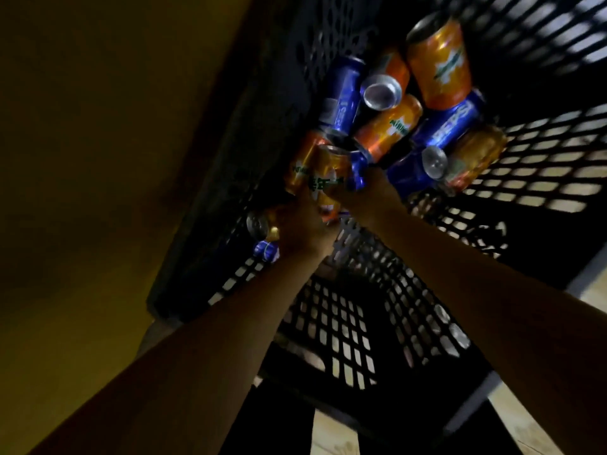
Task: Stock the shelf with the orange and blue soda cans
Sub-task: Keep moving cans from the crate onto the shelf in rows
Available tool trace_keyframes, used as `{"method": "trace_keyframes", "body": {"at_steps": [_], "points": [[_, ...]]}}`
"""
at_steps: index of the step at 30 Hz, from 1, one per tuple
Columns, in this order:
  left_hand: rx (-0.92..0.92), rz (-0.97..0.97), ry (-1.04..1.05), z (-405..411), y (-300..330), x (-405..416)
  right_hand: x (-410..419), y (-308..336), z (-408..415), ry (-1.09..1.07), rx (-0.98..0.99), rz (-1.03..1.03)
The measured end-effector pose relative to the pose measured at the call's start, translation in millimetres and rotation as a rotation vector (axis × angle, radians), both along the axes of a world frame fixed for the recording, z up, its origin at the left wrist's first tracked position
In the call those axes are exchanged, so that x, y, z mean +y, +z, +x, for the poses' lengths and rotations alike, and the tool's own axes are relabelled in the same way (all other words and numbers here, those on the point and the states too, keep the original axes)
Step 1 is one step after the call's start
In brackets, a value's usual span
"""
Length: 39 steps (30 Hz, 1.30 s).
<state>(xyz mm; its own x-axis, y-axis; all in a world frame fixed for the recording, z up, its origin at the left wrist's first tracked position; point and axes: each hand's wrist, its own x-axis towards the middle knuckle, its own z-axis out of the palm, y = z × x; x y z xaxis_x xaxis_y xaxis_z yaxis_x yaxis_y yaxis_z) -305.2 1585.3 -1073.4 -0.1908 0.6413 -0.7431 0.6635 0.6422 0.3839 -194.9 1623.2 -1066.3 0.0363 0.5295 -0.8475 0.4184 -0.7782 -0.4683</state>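
1. Black mesh basket holds roughly six orange cans and five blue cans, heaped.
2. Left hand grips one orange can.
3. Right hand grips one blue can.

Soda cans in black crate

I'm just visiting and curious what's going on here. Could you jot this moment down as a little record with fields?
place: black mesh crate holding a jumble of cans
cans: orange and blue ones, lying at all angles
left hand: grips an orange can
right hand: reaches to a blue can; the grip itself is hidden
biggest can in view: orange one at the top
shelf: not in view
lighting: dim, details blurred
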Motion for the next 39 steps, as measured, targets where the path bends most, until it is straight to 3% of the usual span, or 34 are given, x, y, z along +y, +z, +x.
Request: {"method": "trace_keyframes", "body": {"at_steps": [5, 9, 17, 24, 30, 39], "points": [[0.049, 0.019, 0.033, 7, -27, -7, 17, -29, -20, 0.051, -0.097, 0.119], [-0.038, 0.032, 0.1, 7, 15, -5, 13, 8, -1, 0.053, -0.064, 0.08], [-0.26, -0.165, 0.007, 36, 199, -26, -42, 189, 79, -0.287, 0.174, -0.26], [-0.404, -0.25, 0.001, 78, 377, -41, -62, 371, 129, -0.378, 0.25, -0.27], [-0.401, -0.056, 0.016, 103, 505, -59, -78, 499, 160, -0.54, 0.289, -0.077], [-0.708, 0.042, -0.061, 122, 624, -109, -160, 628, 160, -0.891, 0.41, 0.318]]}}
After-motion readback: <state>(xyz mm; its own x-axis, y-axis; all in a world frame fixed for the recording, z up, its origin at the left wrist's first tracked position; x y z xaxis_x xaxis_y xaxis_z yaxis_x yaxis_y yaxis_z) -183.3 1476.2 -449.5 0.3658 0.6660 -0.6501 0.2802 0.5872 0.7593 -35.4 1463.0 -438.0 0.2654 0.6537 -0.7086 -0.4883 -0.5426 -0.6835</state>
